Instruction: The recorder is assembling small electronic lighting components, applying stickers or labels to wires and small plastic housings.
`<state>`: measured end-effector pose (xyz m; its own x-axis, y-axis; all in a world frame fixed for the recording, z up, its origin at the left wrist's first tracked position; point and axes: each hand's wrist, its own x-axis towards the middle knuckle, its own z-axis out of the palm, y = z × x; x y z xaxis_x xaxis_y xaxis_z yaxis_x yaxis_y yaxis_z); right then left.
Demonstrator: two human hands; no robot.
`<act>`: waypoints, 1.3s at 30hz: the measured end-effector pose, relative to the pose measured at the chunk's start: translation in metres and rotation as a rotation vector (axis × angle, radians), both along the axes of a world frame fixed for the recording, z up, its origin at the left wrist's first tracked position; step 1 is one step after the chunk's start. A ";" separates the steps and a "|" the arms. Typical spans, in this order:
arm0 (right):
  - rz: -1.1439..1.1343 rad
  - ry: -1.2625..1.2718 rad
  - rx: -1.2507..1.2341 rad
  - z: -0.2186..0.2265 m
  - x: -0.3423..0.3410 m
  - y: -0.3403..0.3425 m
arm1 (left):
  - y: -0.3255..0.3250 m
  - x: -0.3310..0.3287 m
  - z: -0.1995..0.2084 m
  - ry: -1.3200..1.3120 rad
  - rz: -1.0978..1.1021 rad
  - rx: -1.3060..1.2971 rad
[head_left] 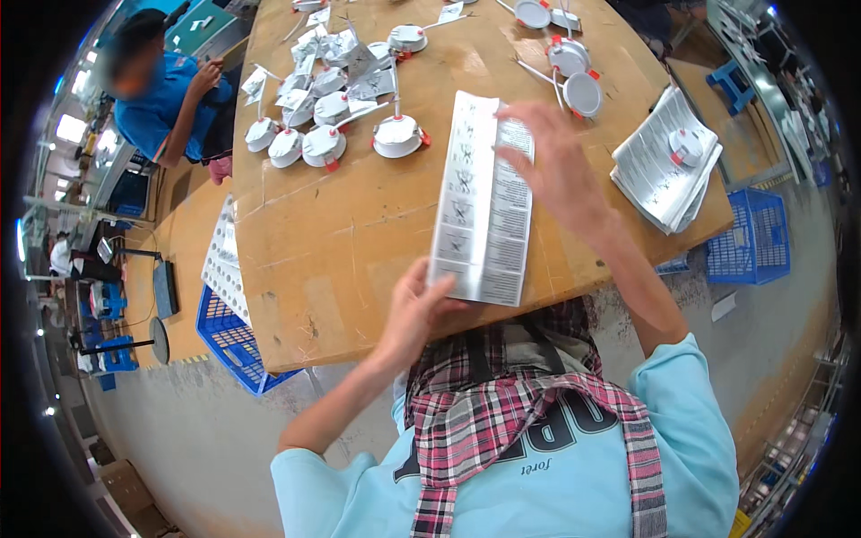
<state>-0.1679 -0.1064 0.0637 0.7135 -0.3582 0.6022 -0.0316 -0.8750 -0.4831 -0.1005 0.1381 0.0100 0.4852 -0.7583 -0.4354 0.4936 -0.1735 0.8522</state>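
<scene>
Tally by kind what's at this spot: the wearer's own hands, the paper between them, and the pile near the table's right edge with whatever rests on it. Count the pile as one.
Hands: 2, left hand and right hand
Printed leaflet: 1
Paper pile: 1
White round lamp: 1
Total: 5

1 head camera (fisheye) looks down, close above hands (414, 307) and table (332, 242).

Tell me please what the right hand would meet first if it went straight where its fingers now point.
Probably the printed sheet: the fingers of the right hand overlap its upper right edge in the picture, but depth is unclear.
</scene>
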 end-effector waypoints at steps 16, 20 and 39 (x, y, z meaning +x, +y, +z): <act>0.086 0.275 -0.030 -0.065 -0.044 0.007 | -0.018 0.055 0.056 -0.755 -0.485 0.206; 0.041 0.182 -0.014 -0.043 -0.051 -0.003 | -0.072 0.067 0.051 -0.896 -0.350 0.051; -0.501 0.354 0.254 -0.041 -0.018 -0.121 | -0.156 0.056 0.039 -0.851 -0.436 -0.140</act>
<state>-0.1861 -0.2276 0.0222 0.5627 -0.7983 0.2147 -0.6000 -0.5731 -0.5582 -0.0448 -0.0175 0.0486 0.2602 -0.9647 0.0395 -0.3821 -0.0653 0.9218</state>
